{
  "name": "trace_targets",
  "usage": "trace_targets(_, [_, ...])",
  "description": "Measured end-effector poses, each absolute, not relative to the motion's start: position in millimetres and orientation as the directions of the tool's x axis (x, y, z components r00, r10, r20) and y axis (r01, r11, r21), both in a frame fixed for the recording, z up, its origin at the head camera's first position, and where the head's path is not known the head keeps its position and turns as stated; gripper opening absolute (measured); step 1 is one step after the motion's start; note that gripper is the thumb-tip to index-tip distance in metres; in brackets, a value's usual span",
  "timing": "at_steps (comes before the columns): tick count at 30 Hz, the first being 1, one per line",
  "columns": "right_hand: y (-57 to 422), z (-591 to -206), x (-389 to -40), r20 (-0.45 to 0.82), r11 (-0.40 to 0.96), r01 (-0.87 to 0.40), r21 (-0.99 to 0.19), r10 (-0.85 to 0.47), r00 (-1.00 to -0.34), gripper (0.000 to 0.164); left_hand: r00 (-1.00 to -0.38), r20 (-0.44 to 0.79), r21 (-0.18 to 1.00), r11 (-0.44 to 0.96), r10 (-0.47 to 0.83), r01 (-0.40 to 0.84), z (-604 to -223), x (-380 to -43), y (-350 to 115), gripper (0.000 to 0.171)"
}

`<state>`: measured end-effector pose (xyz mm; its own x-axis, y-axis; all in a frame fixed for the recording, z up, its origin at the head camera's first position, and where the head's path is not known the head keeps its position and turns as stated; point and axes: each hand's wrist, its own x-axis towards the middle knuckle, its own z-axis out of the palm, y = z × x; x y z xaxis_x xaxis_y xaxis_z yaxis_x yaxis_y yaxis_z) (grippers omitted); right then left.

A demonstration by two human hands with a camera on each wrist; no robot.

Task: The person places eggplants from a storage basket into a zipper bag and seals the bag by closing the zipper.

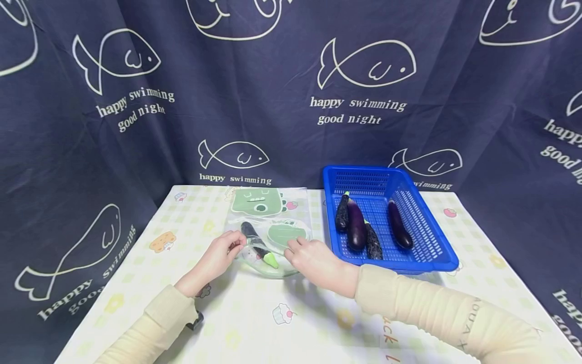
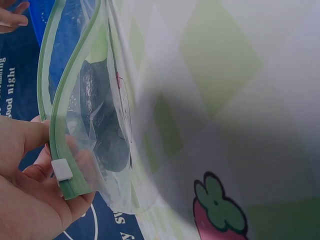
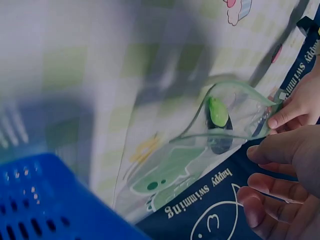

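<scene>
A clear zip bag point(image 1: 297, 202) with green cartoon prints lies on the table, its green-edged mouth gaping toward me. Inside it is a dark eggplant point(image 1: 251, 233) with a light green stem end, also visible through the plastic in the left wrist view. My left hand point(image 1: 224, 251) pinches the left end of the zip edge, beside the white slider point(image 2: 62, 169). Over the bag's right side hovers my right hand point(image 1: 318, 263). Its fingers point(image 3: 280, 187) are loosely bent and apart from the thumb, with nothing between them in the right wrist view.
To the right of the bag stands a blue plastic basket point(image 1: 328, 212) with perforated sides. Several eggplants lie in it, including a glossy purple one point(image 1: 356, 235) and a slim one point(image 1: 399, 226) on the right. A dark fish-print curtain point(image 1: 291, 126) hangs behind the patterned tablecloth point(image 1: 254, 318).
</scene>
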<state>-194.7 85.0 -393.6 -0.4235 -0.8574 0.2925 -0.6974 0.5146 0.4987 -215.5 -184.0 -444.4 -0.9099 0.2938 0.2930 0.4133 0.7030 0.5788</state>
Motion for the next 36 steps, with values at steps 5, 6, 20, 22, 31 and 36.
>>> trace_targets(5, [93,-384,-199,0.300,0.528,-0.690,0.494,-0.849,-0.435,0.022,-0.908,0.292,0.580,0.699,0.302,0.419,-443,-216,-184,0.009])
trace_targets(6, [95,-382,-200,0.299,0.533,-0.687,0.494,-0.846,-0.441,0.022,-0.908,0.289,0.581,0.699,0.303,0.418,-442,-216,-183,0.008])
trace_targets(20, [128,-357,-212,0.319,0.629,-0.654,0.420,-0.777,-0.542,0.023,-0.911,0.285,0.585,0.699,0.297,0.411,-441,-217,-184,0.007])
trace_targets(22, [133,-352,-216,0.342,0.650,-0.639,0.412,-0.760,-0.552,0.021,-0.915,0.281,0.588,0.701,0.290,0.403,-441,-217,-184,0.008])
trace_targets(31, [153,-330,-233,0.394,0.734,-0.612,0.295,-0.677,-0.622,0.017,-0.911,0.291,0.580,0.704,0.292,0.410,-439,-213,-186,0.008])
trace_targets(36, [164,-325,-245,0.339,0.759,-0.614,0.215,-0.648,-0.682,0.025,-0.907,0.305,0.575,0.703,0.289,0.418,-440,-214,-188,0.008])
